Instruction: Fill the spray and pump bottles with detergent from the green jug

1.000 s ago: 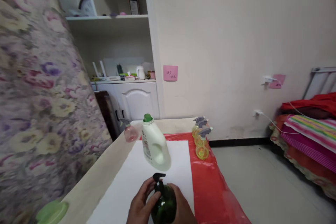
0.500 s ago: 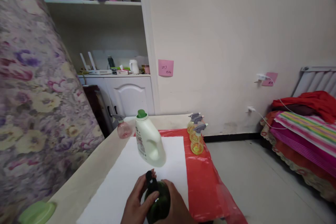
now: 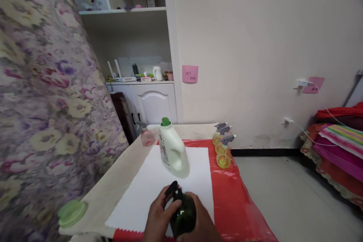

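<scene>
Low at the front of the table I hold a dark green bottle (image 3: 185,213) with a black pump or spray head (image 3: 172,188). My right hand (image 3: 204,220) is wrapped round the bottle's body from the right. My left hand (image 3: 159,213) closes on the neck and black head from the left, its thumb lying across the front. Behind them a large pale green detergent jug (image 3: 173,151) stands upright on a white cloth (image 3: 136,200), with a green piece (image 3: 165,121) in its mouth.
A pink spray bottle (image 3: 147,137) stands at the back left. Several spray bottles, one with yellow liquid (image 3: 223,158), line the right side on red plastic sheeting (image 3: 229,196). A green lid or dish (image 3: 72,213) lies at the near left corner. A floral curtain (image 3: 51,121) hangs beside the table.
My view has swung left, so everything sits further right in the picture. The black head on the green bottle now shows more side-on, pointing left. Both hands keep their hold.
</scene>
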